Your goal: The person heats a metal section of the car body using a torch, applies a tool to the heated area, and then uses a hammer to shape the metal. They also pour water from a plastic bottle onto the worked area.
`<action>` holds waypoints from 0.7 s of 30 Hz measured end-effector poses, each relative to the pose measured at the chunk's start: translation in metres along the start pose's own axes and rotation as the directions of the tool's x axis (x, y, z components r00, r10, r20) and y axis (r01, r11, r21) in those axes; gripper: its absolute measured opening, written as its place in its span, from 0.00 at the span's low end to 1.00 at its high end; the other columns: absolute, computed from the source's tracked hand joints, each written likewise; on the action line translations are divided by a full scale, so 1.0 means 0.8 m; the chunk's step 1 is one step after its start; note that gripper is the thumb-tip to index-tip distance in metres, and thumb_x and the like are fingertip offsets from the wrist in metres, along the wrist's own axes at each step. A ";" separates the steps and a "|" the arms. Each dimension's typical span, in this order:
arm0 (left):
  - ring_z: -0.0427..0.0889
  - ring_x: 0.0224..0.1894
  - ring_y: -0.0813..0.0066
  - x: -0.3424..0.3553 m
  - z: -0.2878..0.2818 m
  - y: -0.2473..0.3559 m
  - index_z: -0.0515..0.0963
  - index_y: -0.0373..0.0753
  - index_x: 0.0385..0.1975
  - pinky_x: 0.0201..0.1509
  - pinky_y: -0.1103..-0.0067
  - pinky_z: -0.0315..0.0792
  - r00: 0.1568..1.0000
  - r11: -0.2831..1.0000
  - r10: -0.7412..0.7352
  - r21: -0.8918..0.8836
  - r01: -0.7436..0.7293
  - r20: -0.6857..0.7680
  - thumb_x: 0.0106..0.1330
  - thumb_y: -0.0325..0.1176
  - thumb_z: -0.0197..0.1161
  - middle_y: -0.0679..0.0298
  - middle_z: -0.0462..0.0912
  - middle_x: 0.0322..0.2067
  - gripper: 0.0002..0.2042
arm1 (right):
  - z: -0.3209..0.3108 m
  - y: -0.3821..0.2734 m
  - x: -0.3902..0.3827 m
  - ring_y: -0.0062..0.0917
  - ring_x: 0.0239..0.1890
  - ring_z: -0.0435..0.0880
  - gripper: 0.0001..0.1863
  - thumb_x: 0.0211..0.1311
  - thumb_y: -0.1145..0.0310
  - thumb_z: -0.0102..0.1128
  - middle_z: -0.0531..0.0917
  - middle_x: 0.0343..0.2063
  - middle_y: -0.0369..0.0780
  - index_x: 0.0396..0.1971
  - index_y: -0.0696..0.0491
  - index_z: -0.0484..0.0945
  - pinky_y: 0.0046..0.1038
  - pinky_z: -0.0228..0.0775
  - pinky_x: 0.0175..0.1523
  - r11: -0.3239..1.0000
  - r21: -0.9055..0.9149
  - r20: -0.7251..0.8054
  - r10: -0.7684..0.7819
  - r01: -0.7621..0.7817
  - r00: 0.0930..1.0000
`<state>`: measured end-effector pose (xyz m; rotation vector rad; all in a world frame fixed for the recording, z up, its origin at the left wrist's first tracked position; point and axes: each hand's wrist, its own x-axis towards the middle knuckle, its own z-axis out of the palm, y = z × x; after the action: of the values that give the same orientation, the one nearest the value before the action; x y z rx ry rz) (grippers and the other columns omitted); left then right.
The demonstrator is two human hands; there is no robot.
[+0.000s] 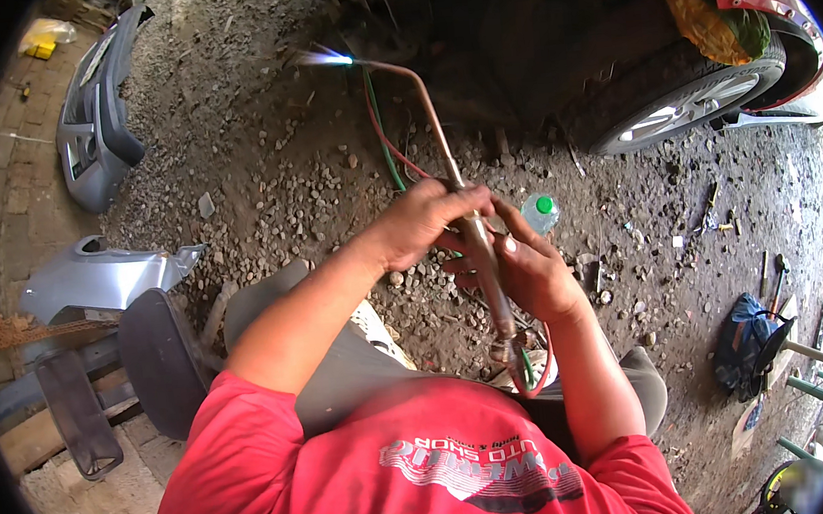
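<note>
Gravelly ground (278, 185) spreads across the frame, with a silver-grey bumper (97, 113) at upper left and a car wheel (701, 102) at upper right. At the centre, a lit torch (451, 165) slants upward, its bent copper tube aiming the blue-white flame (328, 59) toward upper left; that angle probably keeps the heat clear of the wearer's fingers and lap. The left hand (414, 225) grips the top of the handle, thumb laid across it, presumably to steer the tube. The right hand (538, 270) curls around the handle lower down, seemingly to carry its weight; how tightly, I cannot tell. Red and green hoses (534, 380) loop from the handle's lower end, apparently slack enough not to tug. A green-capped bottle (540, 213) lies just beyond the right hand, well apart from the flame.
</note>
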<state>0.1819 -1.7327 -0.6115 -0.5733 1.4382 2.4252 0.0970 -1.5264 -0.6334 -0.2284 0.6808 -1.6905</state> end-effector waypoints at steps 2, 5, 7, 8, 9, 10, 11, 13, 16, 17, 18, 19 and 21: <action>0.85 0.49 0.75 0.010 0.008 -0.014 0.79 0.36 0.52 0.54 0.70 0.84 0.998 0.998 -0.021 0.056 0.017 0.067 0.78 0.47 0.63 0.62 0.84 0.47 0.19 | 0.004 -0.005 0.007 0.38 0.51 0.86 0.41 0.75 0.66 0.59 0.74 0.65 0.50 0.82 0.50 0.48 0.36 0.81 0.52 0.977 -0.209 -0.114 0.009 -0.033 0.993; 0.85 0.54 0.70 0.028 -0.020 -0.016 0.74 0.33 0.64 0.58 0.70 0.83 0.978 0.995 -0.074 0.075 0.060 0.194 0.78 0.41 0.63 0.59 0.83 0.53 0.22 | -0.006 0.001 0.008 0.29 0.40 0.85 0.33 0.78 0.71 0.55 0.80 0.54 0.45 0.79 0.50 0.57 0.27 0.81 0.42 0.914 -0.398 -0.290 -0.042 -0.080 0.956; 0.84 0.59 0.67 0.055 -0.090 -0.019 0.74 0.33 0.65 0.58 0.71 0.84 0.954 0.966 -0.145 0.246 0.079 0.263 0.77 0.39 0.64 0.56 0.82 0.57 0.23 | -0.011 0.003 0.006 0.24 0.35 0.83 0.29 0.79 0.71 0.55 0.83 0.46 0.42 0.76 0.52 0.62 0.25 0.79 0.39 0.899 -0.423 -0.392 -0.067 -0.115 0.917; 0.84 0.61 0.64 0.071 -0.128 -0.027 0.74 0.35 0.67 0.59 0.69 0.84 0.955 0.936 -0.176 0.341 0.088 0.237 0.75 0.39 0.65 0.55 0.80 0.61 0.24 | -0.014 0.001 0.002 0.23 0.33 0.82 0.27 0.79 0.70 0.55 0.83 0.42 0.40 0.74 0.52 0.65 0.25 0.78 0.38 0.894 -0.428 -0.446 -0.079 -0.135 0.891; 0.86 0.57 0.66 0.087 -0.158 -0.052 0.79 0.37 0.62 0.53 0.70 0.85 0.965 0.871 -0.255 0.418 0.258 -0.065 0.75 0.40 0.65 0.56 0.85 0.55 0.20 | -0.016 -0.002 0.002 0.22 0.31 0.81 0.25 0.79 0.69 0.56 0.84 0.38 0.39 0.72 0.53 0.68 0.25 0.78 0.37 0.887 -0.438 -0.489 -0.098 -0.147 0.867; 0.88 0.53 0.60 0.100 -0.219 -0.095 0.83 0.38 0.55 0.50 0.66 0.84 0.924 0.692 -0.207 0.619 0.370 -0.321 0.72 0.37 0.65 0.52 0.88 0.48 0.16 | -0.007 0.009 0.015 0.21 0.30 0.81 0.20 0.80 0.69 0.54 0.82 0.33 0.37 0.67 0.53 0.71 0.25 0.77 0.36 0.920 -0.384 -0.500 -0.136 -0.078 0.855; 0.89 0.44 0.50 0.098 -0.281 -0.143 0.84 0.36 0.41 0.49 0.58 0.82 0.952 0.121 0.192 0.968 0.219 -0.239 0.72 0.34 0.61 0.51 0.88 0.40 0.09 | 0.000 0.008 0.023 0.18 0.29 0.79 0.15 0.80 0.67 0.56 0.81 0.32 0.34 0.61 0.53 0.73 0.23 0.74 0.35 0.917 -0.398 -0.447 -0.156 -0.039 0.881; 0.80 0.63 0.47 0.162 -0.208 -0.170 0.82 0.41 0.52 0.63 0.56 0.77 0.868 0.104 0.181 0.886 0.451 -0.463 0.69 0.31 0.61 0.50 0.82 0.57 0.13 | -0.017 -0.009 -0.018 0.18 0.29 0.79 0.13 0.81 0.67 0.56 0.80 0.32 0.34 0.58 0.53 0.73 0.23 0.74 0.36 0.912 -0.410 -0.532 -0.262 0.026 0.805; 0.68 0.73 0.48 0.180 -0.225 -0.215 0.78 0.42 0.60 0.70 0.58 0.72 0.905 -0.074 0.220 0.919 0.388 -0.364 0.70 0.28 0.58 0.55 0.72 0.69 0.18 | 0.003 -0.009 -0.031 0.23 0.32 0.79 0.20 0.80 0.65 0.55 0.80 0.35 0.37 0.66 0.53 0.71 0.28 0.75 0.39 0.909 -0.403 -0.474 -0.306 0.105 0.826; 0.64 0.75 0.49 0.186 -0.245 -0.233 0.75 0.42 0.63 0.73 0.59 0.69 0.916 -0.073 0.237 0.935 0.348 -0.322 0.69 0.26 0.58 0.56 0.70 0.70 0.21 | 0.006 -0.009 -0.029 0.23 0.32 0.79 0.20 0.80 0.64 0.55 0.80 0.34 0.38 0.66 0.53 0.71 0.29 0.75 0.39 0.917 -0.369 -0.464 -0.322 0.150 0.825; 0.60 0.78 0.50 0.191 -0.255 -0.253 0.73 0.41 0.66 0.76 0.59 0.67 0.932 -0.074 0.236 0.951 0.299 -0.274 0.68 0.24 0.59 0.57 0.67 0.72 0.24 | 0.005 -0.005 -0.034 0.24 0.32 0.79 0.21 0.80 0.64 0.56 0.79 0.34 0.38 0.67 0.53 0.70 0.30 0.75 0.39 0.926 -0.326 -0.471 -0.333 0.190 0.817; 0.62 0.76 0.51 0.197 -0.248 -0.261 0.75 0.43 0.64 0.77 0.57 0.65 0.936 -0.094 0.224 0.950 0.297 -0.270 0.71 0.26 0.55 0.57 0.69 0.70 0.21 | 0.005 -0.006 -0.044 0.25 0.31 0.79 0.21 0.79 0.63 0.56 0.79 0.34 0.39 0.67 0.53 0.70 0.30 0.76 0.39 0.927 -0.291 -0.487 -0.355 0.236 0.798; 0.66 0.74 0.52 0.204 -0.241 -0.275 0.78 0.45 0.61 0.77 0.53 0.62 0.938 -0.127 0.205 0.943 0.308 -0.279 0.77 0.31 0.48 0.58 0.72 0.68 0.18 | 0.009 -0.010 -0.059 0.25 0.30 0.79 0.20 0.79 0.63 0.57 0.80 0.34 0.40 0.65 0.51 0.71 0.30 0.76 0.38 0.915 -0.186 -0.540 -0.400 0.359 0.740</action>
<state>0.1674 -1.7938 -0.9405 -0.5369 2.7033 0.3460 0.1053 -1.4833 -0.6128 0.1156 1.2058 -2.1610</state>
